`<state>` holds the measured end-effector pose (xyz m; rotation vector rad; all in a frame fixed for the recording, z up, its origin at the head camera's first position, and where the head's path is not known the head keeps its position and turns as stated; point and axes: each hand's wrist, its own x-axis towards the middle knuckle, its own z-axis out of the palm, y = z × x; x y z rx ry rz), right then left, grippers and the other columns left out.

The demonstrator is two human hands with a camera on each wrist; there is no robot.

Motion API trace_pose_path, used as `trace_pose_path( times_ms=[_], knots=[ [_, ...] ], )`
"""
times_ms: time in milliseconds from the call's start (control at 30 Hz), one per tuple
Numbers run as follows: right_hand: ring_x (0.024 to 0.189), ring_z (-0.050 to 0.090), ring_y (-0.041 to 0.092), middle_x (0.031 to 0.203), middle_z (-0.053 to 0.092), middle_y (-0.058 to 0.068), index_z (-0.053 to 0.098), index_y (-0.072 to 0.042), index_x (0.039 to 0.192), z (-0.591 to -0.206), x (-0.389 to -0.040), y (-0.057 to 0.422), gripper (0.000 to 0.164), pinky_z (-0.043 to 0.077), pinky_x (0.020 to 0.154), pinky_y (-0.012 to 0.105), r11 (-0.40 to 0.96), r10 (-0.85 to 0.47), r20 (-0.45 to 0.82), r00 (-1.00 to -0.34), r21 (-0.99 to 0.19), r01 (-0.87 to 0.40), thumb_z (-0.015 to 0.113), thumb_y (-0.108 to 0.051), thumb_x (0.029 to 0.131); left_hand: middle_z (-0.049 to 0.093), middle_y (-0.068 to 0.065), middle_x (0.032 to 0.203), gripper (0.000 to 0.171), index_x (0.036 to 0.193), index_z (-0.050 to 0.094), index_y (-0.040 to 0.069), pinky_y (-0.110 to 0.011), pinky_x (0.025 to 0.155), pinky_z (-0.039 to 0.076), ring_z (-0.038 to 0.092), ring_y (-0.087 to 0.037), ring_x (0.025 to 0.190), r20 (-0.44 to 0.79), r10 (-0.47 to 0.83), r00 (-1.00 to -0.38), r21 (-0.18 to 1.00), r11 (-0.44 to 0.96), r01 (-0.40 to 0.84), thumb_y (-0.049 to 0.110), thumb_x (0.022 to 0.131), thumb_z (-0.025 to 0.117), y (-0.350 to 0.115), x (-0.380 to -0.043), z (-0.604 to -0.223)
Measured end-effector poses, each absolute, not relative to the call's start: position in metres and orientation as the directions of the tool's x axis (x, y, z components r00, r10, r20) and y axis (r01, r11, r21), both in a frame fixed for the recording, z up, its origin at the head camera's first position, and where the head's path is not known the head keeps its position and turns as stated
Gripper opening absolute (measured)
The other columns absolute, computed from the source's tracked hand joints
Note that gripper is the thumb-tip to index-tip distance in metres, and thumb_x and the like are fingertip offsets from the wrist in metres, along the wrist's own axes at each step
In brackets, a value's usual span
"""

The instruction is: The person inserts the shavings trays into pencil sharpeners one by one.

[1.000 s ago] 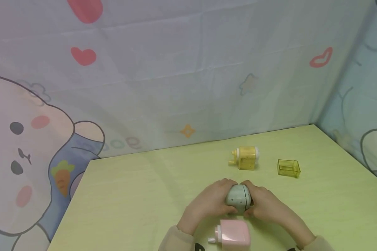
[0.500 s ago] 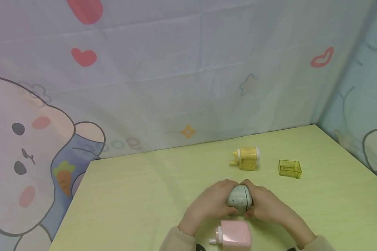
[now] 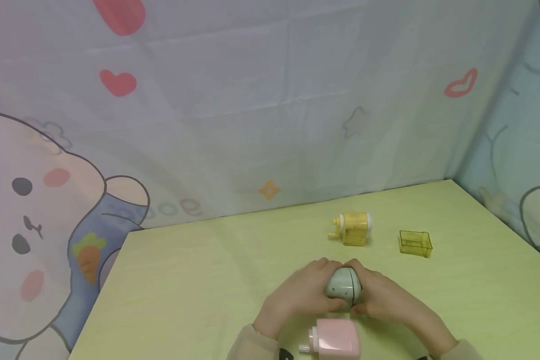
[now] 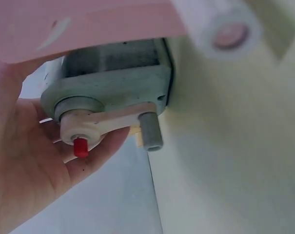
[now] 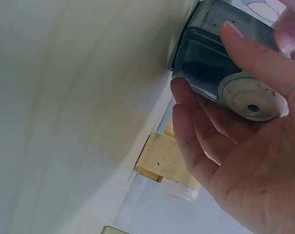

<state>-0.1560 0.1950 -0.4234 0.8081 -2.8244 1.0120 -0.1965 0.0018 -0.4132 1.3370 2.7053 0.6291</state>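
A pale green hand-crank pencil sharpener point(image 3: 342, 286) stands between both hands, close over the table. My left hand point(image 3: 302, 294) grips its crank side, fingers bent behind it and thumb in front. From the other side my right hand point(image 3: 383, 298) holds it; in the right wrist view its thumb and fingers surround the face with the round pencil-hole disc point(image 5: 254, 97) and dark window. The left wrist view shows the crank point(image 4: 120, 118) with a red tip point(image 4: 80, 147) at its hub. Just nearer the body is a pink crank sharpener point(image 3: 338, 339).
Farther back stands a yellow crank sharpener point(image 3: 355, 229). Right of it sits a small see-through yellow-green shavings drawer point(image 3: 415, 243), open at the top. Behind the light green table point(image 3: 184, 280) hangs a printed cloth point(image 3: 234, 130), with another at the right side.
Both hands keep their hold on the green sharpener, almost unmoved. The left thumb has shifted slightly to the right along its near side.
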Motion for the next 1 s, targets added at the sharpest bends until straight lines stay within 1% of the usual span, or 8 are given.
trace_pose_path(
  times_ms=[167,300,433,567,700,767,867,1000],
  knots=[
    [0.088,0.053,0.017,0.1,0.059,0.005,0.041,-0.012,0.115,-0.421,-0.156,0.196,0.069,0.05,0.073,0.044,0.659,-0.452,0.184,-0.873,-0.591,-0.466,0.079,-0.013,0.057,0.053,0.009,0.095,0.051,0.12,0.049,0.019,-0.015,0.065,0.043,0.046,-0.002,0.078,0.123,0.773,-0.622,0.443,0.518,0.732,0.051,0.081,0.057,0.002,-0.201,-0.408],
    [0.095,0.051,0.022,0.111,0.055,0.012,0.039,-0.005,0.122,-0.418,-0.154,0.2,0.076,0.048,0.078,0.049,0.677,-0.447,0.179,-0.876,-0.573,-0.462,0.079,-0.012,0.057,0.056,0.004,0.11,0.064,0.13,0.043,0.02,-0.022,0.075,0.047,0.048,-0.003,0.09,0.11,0.755,-0.646,0.483,0.528,0.699,0.062,0.081,0.047,0.002,-0.206,-0.41],
    [0.101,0.05,0.029,0.122,0.051,0.018,0.037,-0.001,0.129,-0.414,-0.149,0.209,0.082,0.045,0.081,0.058,0.737,-0.407,0.165,-0.898,-0.522,-0.43,0.078,-0.011,0.059,0.055,-0.002,0.122,0.073,0.133,0.04,0.018,-0.029,0.084,0.048,0.049,-0.006,0.099,0.106,0.73,-0.675,0.522,0.537,0.663,0.069,0.08,0.039,-0.002,-0.211,-0.409],
    [0.103,0.049,0.031,0.119,0.054,0.015,0.045,-0.004,0.125,-0.409,-0.149,0.225,0.069,0.044,0.081,0.06,0.781,-0.381,0.219,-0.898,-0.444,-0.439,0.076,-0.01,0.063,0.055,-0.004,0.122,0.072,0.13,0.043,0.016,-0.032,0.085,0.048,0.05,-0.009,0.102,0.114,0.703,-0.702,0.533,0.553,0.641,0.068,0.081,0.038,-0.005,-0.216,-0.4],
    [0.104,0.048,0.035,0.115,0.056,0.014,0.052,-0.004,0.118,-0.404,-0.153,0.241,0.055,0.043,0.083,0.059,0.812,-0.344,0.279,-0.896,-0.39,-0.433,0.074,-0.015,0.068,0.054,-0.002,0.123,0.065,0.128,0.045,0.015,-0.035,0.088,0.047,0.047,-0.011,0.107,0.149,0.676,-0.721,0.499,0.578,0.645,0.064,0.084,0.038,-0.007,-0.224,-0.396],
    [0.104,0.048,0.035,0.114,0.057,0.014,0.053,-0.005,0.116,-0.402,-0.154,0.247,0.052,0.042,0.083,0.059,0.826,-0.318,0.301,-0.899,-0.377,-0.419,0.074,-0.017,0.069,0.052,-0.002,0.125,0.063,0.129,0.043,0.015,-0.036,0.089,0.046,0.046,-0.012,0.109,0.166,0.67,-0.723,0.477,0.587,0.654,0.061,0.085,0.039,-0.007,-0.228,-0.396],
    [0.105,0.046,0.038,0.115,0.056,0.016,0.054,-0.005,0.114,-0.401,-0.156,0.255,0.051,0.041,0.079,0.063,0.848,-0.295,0.338,-0.894,-0.338,-0.408,0.074,-0.02,0.069,0.047,-0.002,0.131,0.062,0.133,0.039,0.017,-0.039,0.092,0.045,0.041,-0.014,0.115,0.18,0.662,-0.727,0.458,0.598,0.658,0.058,0.086,0.042,-0.007,-0.234,-0.399],
    [0.109,0.04,0.042,0.121,0.051,0.022,0.054,-0.006,0.115,-0.402,-0.158,0.264,0.054,0.037,0.077,0.069,0.879,-0.266,0.357,-0.896,-0.292,-0.377,0.075,-0.024,0.069,0.04,-0.003,0.138,0.064,0.138,0.032,0.018,-0.042,0.097,0.04,0.034,-0.016,0.122,0.21,0.652,-0.729,0.436,0.604,0.667,0.055,0.087,0.043,-0.005,-0.24,-0.402]
  ],
)
